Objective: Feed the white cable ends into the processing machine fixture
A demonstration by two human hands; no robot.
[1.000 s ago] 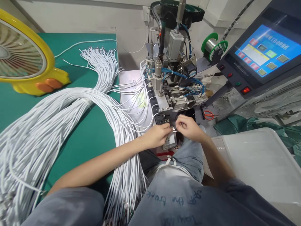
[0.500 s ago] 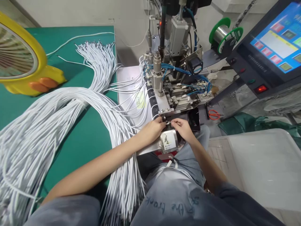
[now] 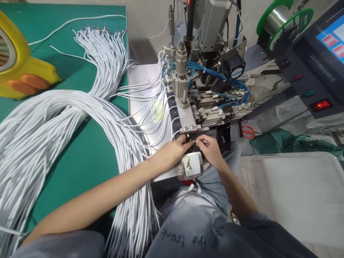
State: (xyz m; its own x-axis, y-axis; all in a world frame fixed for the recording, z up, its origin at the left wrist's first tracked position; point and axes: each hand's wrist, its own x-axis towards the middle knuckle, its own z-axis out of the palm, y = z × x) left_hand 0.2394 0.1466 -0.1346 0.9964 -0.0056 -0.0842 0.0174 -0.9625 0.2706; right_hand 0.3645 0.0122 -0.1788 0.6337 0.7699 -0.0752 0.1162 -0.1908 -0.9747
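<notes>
My left hand and my right hand meet at the front edge of a small metal machine, just under its steel plate. Both are pinched on the tip of a thin white cable with a small metal end piece between the fingertips. A silver box with a warning label sits right below my hands. A large bundle of white cables runs across the green mat and hangs down past my left forearm.
A yellow fan stands at the far left. A control panel with a screen and a lit red switch is at the right, a green solder spool behind it. Red scissors lie by the machine. A white plastic bin is at my right.
Both hands moved up from above the silver box to the machine's front edge, still pinching the cable end. The camera view tilted down and closer.
</notes>
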